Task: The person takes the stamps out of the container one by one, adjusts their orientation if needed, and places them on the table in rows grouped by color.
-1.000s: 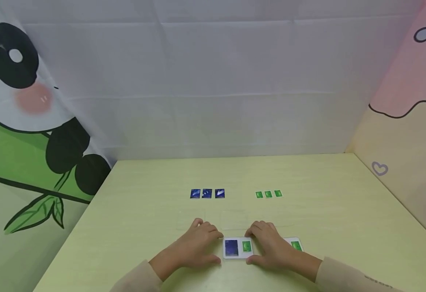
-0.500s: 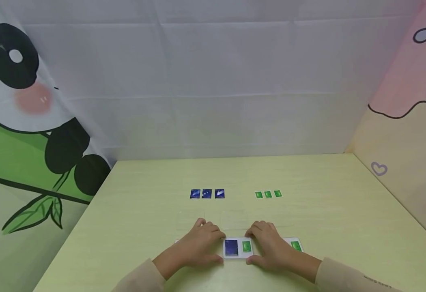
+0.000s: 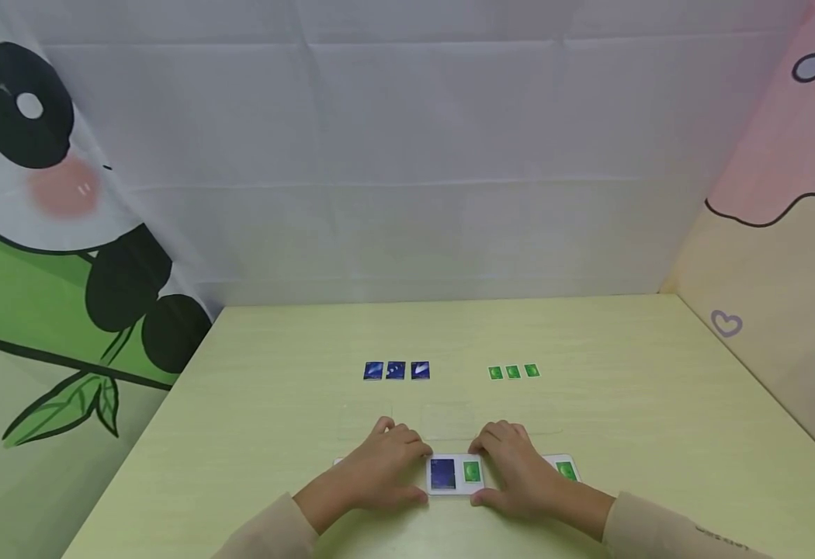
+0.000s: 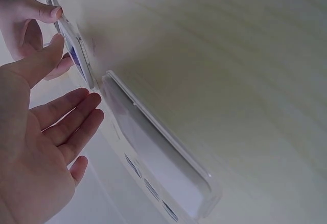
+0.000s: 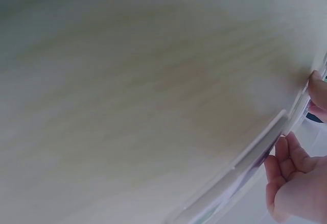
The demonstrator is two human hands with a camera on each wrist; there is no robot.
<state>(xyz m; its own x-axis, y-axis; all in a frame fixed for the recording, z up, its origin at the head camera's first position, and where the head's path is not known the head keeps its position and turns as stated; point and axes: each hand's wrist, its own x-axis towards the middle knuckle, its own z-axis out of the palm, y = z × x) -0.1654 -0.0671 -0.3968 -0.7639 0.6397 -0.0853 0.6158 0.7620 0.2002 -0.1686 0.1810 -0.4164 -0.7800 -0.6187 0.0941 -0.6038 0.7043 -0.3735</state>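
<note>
A white rounded panel point(image 3: 459, 490) with a dark blue picture and a smaller green one lies on the table between my hands. My right hand point(image 3: 519, 475) grips its right end, thumb at the near corner and fingertips at the far corner. At the left end is my left hand point(image 3: 385, 470), thumb and fingertips right by the corners. Its fingers look straight and spread in the left wrist view. A second white panel point(image 4: 163, 163) lies mostly hidden under the left hand in the head view. Beyond the right hand shows part of a third panel point(image 3: 572, 463).
Three small blue picture pieces point(image 3: 397, 371) sit in a row farther back. To their right are three small green pieces point(image 3: 513, 372). Faint clear rectangular outlines point(image 3: 447, 420) lie on the table point(image 3: 275, 349) just behind the hands. Cartoon-printed cloth walls point(image 3: 407, 155) enclose the table.
My left hand has moved slightly right, up to the middle panel's left end, and bares a bit of the left panel's edge. The right hand and the panel have stayed in place.
</note>
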